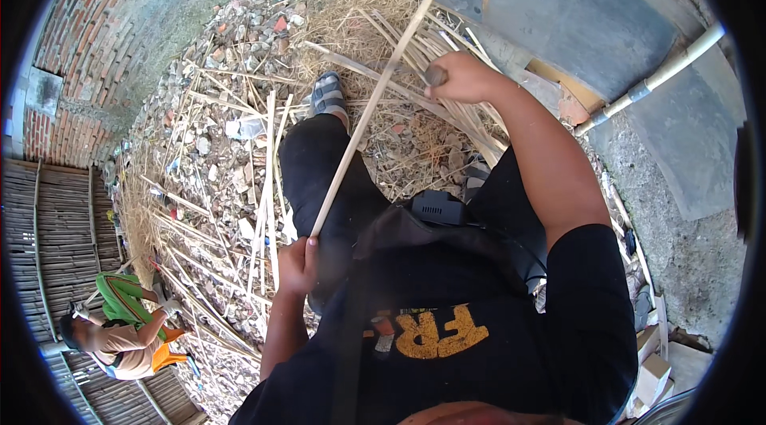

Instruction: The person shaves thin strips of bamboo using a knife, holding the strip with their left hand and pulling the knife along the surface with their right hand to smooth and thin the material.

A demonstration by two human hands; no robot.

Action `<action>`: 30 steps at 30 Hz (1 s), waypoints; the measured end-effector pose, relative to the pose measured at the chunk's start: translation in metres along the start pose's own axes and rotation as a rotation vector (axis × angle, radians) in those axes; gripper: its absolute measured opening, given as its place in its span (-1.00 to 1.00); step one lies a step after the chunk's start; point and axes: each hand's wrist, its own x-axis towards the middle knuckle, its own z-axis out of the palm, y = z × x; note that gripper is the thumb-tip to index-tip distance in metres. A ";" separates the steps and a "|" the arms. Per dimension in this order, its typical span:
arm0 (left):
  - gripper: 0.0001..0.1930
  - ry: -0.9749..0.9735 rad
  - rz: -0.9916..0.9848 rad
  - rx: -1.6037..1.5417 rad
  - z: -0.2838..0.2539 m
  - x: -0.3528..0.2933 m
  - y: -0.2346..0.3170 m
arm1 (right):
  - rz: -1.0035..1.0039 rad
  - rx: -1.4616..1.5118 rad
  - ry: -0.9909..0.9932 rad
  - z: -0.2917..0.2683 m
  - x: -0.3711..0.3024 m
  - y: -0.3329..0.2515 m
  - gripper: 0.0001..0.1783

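A long, pale bamboo strip (372, 106) slants up and away across my lap toward the top of the view. My left hand (295, 267) is closed round its near end, beside my left thigh. Farther forward on the right, my right hand (471, 78) makes a fist round a tool with a round-ended wooden handle (435, 75). Any blade on that tool is hidden. The right fist is apart from the strip, to its right. Beneath it lies a bundle of bamboo strips (459, 110).
Several loose bamboo strips (267, 185) lie on rubble-strewn ground (211, 150) to the left. Dry shavings (347, 14) are heaped ahead. A pale pipe (654, 78) and grey panels (578, 18) stand at right. Another person (128, 345) sits far left by a bamboo wall (64, 241).
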 end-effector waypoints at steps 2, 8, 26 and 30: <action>-0.51 0.073 0.005 -0.023 0.003 -0.002 0.002 | 0.181 -0.001 0.178 -0.008 0.004 0.008 -0.62; -0.51 0.040 -0.028 -0.015 -0.002 -0.002 0.004 | 0.123 -0.066 0.168 0.004 -0.001 -0.012 -0.67; -0.52 0.028 0.003 -0.034 -0.006 -0.001 0.010 | 0.116 -0.107 0.084 0.005 -0.002 -0.019 -0.68; -0.51 0.026 0.005 -0.023 -0.007 0.000 0.011 | 0.005 -0.389 -0.013 0.016 -0.004 -0.038 -0.76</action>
